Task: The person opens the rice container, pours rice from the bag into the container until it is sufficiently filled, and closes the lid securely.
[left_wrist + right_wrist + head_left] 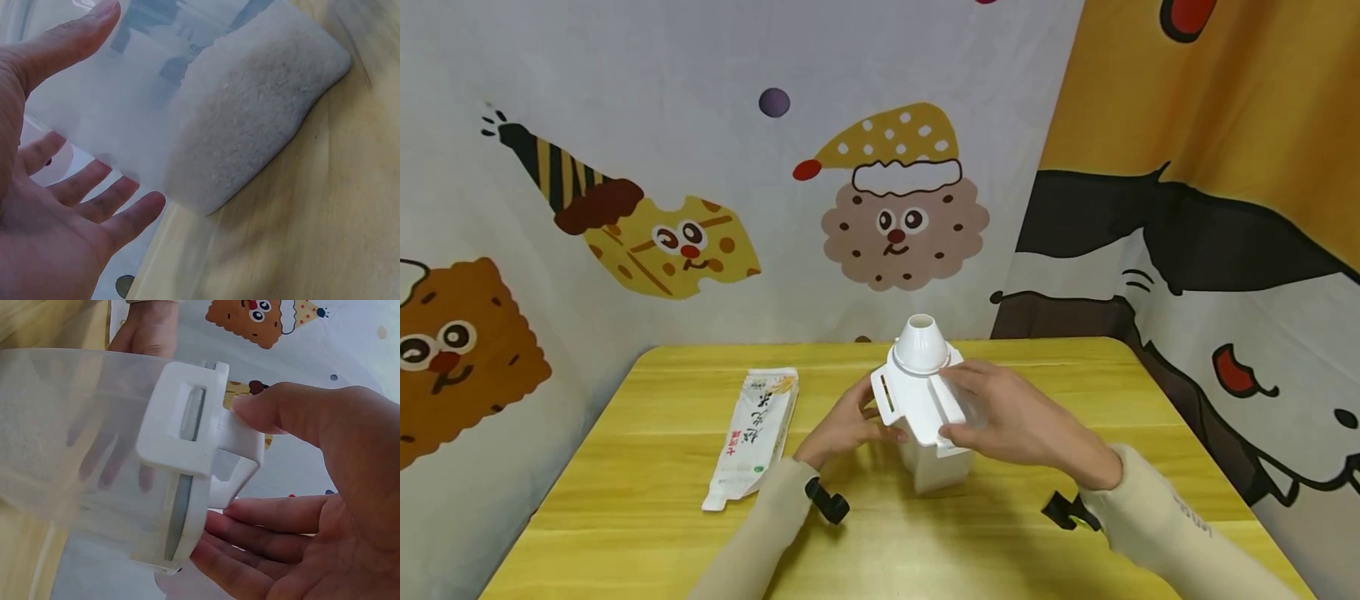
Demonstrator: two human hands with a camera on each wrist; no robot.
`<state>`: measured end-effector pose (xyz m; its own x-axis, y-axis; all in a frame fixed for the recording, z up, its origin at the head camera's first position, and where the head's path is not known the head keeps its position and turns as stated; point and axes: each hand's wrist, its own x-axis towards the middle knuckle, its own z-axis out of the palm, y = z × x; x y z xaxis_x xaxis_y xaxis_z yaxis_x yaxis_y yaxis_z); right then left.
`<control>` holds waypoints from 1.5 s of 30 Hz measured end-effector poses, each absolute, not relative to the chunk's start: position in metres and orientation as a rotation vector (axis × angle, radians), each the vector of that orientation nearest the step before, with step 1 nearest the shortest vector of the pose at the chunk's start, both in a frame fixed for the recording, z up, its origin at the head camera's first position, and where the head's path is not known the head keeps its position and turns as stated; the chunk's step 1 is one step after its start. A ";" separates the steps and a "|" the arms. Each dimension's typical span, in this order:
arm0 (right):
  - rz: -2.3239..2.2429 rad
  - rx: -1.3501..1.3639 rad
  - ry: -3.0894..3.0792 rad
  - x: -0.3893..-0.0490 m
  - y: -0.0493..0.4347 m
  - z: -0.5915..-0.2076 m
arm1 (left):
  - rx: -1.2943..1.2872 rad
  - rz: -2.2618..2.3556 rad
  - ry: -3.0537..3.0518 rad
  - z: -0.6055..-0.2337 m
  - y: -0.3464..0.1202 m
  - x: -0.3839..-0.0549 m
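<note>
A translucent storage container [942,471] stands on the table, topped by a white lid [913,398] with a cone-shaped piece [922,346] at its far end. Through its wall, white rice grains [250,119] show in the lower part. My left hand [846,427] holds the container's left side, thumb on the near face and fingers behind. At the lid's right side, my right hand [1011,412] grips the raised handle [242,437], thumb on one side and fingers on the other. A white side clip [178,419] lies against the container wall.
A white printed packet [752,437] lies flat on the yellow wood-grain table [625,500], left of the container. Behind and around the table hangs a cartoon-printed cloth [700,108]. A black strap device [827,500] sits at the left wrist, another device [1070,511] at the right.
</note>
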<state>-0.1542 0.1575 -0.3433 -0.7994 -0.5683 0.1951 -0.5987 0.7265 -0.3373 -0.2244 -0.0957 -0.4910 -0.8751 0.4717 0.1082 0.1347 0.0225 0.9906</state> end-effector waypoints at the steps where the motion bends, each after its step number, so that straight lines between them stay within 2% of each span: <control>1: 0.597 0.968 -2.833 -0.153 0.157 -0.344 | 0.632 1.931 2.046 -0.491 -0.096 -0.224; 16: 0.548 1.004 -2.760 -0.150 0.160 -0.353 | 0.593 1.964 2.097 -0.492 -0.093 -0.212; 33: 0.751 1.117 -2.770 -0.169 0.184 -0.353 | 0.551 1.959 2.347 -0.484 -0.075 -0.179; 45: 0.693 1.077 -2.820 -0.171 0.183 -0.347 | 0.536 1.929 2.355 -0.485 -0.090 -0.196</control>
